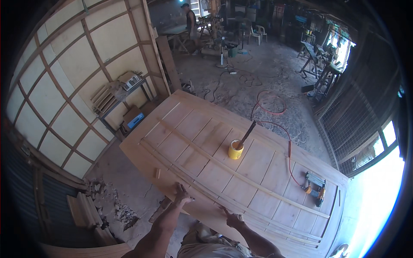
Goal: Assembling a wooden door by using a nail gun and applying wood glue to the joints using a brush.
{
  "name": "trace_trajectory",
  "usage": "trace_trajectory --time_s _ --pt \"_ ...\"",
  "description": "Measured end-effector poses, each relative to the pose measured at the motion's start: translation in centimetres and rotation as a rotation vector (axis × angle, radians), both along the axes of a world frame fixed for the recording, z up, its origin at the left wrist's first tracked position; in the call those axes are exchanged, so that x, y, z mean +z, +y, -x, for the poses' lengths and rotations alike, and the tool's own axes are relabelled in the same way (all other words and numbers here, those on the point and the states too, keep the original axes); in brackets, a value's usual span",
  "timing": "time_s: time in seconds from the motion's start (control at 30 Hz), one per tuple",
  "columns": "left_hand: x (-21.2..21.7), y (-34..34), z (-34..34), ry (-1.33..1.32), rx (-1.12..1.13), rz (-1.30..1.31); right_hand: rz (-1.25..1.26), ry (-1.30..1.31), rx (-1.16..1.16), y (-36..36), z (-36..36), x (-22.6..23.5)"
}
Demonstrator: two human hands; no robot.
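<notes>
A large wooden door panel (pixel 178 148) lies flat before me, with grooved boards and thin strips of wood along it. My left hand (pixel 184 196) rests on its near edge, fingers spread and holding nothing. To the right, my right hand (pixel 232 219) is at the same near frame, its index finger stretched toward a long thin wood strip (pixel 206 191). The other fingers are curled, and a small pale bit shows beside them; what it is cannot be made out. Beyond my hands stands a yellow tub (pixel 235 151) with a dark stick (pixel 247 134) leaning out of it.
A nail gun (pixel 315 188) lies on the panel's right part, joined to a red air hose (pixel 289 150) that loops across the floor. A small wood offcut (pixel 158 173) lies left. Rubble (pixel 122 210) and stacked boards (pixel 81 210) lie lower left. A person (pixel 191 21) stands far back.
</notes>
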State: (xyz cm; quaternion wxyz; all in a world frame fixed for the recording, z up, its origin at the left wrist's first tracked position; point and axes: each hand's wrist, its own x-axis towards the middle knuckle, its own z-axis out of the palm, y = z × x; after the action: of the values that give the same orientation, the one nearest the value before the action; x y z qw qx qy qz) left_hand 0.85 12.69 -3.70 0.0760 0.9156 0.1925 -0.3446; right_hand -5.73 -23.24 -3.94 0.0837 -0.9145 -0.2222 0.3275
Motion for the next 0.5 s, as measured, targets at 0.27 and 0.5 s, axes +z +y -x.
trace_trajectory --time_s 0.27,0.5 --pt "0.1 -0.3 0.0 -0.039 0.051 -0.034 0.115 0.225 -0.17 -4.4 3.0 2.9" --pt "0.5 -0.3 0.0 -0.068 0.081 0.039 -0.157 -0.223 -0.377 -9.7 6.9 2.6"
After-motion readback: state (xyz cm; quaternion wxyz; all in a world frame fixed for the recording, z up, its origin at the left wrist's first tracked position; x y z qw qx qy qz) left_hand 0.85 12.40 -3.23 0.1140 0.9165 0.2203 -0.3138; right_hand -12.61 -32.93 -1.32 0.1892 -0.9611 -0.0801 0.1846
